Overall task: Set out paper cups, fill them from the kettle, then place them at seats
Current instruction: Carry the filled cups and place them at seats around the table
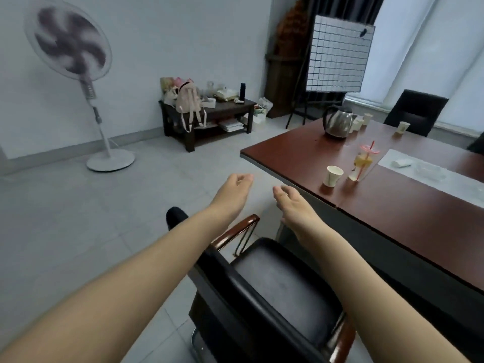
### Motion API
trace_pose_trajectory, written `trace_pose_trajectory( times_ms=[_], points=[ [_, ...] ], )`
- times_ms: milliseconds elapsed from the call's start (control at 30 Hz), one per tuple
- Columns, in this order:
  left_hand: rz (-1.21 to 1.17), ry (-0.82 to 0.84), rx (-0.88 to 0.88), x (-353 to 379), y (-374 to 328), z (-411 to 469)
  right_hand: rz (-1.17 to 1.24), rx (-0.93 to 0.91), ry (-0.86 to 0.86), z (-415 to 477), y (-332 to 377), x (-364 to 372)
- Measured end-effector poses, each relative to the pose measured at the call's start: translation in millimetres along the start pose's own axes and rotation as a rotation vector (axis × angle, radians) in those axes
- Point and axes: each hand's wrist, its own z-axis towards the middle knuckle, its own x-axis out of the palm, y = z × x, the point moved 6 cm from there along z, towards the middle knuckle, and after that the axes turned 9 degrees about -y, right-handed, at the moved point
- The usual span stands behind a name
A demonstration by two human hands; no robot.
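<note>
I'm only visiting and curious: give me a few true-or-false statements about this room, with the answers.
1. The left hand and the right hand both hold nothing. True.
2. The kettle is in the right hand. False: the kettle stands on the table.
3. A paper cup stands beside the clear drink with a pink straw. True.
4. The fan sits on the table. False: the fan stands on the floor.
</note>
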Motion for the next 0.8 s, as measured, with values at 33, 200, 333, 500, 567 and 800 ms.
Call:
trace_pose_trajectory(
  times_ms=[33, 200, 333, 500, 567, 800],
  points=[
    [-0.005, -0.035, -0.007, -21, 3, 6, -0.021, -0.018, 0.033, 4, 12, 18],
    [-0.028, -0.146, -0.013, -95, 14, 41, -0.056, -0.078, 0.119, 23, 51, 83],
    [-0.047, -0.175, -0.015, -143, 29, 84, -0.08, -0.101, 0.146, 48, 74, 141],
    [-0.027, -0.14, -0.002, -197, 42, 152, -0.081, -0.093, 0.118, 90, 101, 208],
    [-0.019, -0.123, -0.018, -222, 50, 179, -0.076, -0.071, 0.096, 107, 111, 237],
    [0.037, -0.073, -0.056, -281, 85, 268, -0.015, 0.018, 0.039, 163, 130, 313]
  ],
)
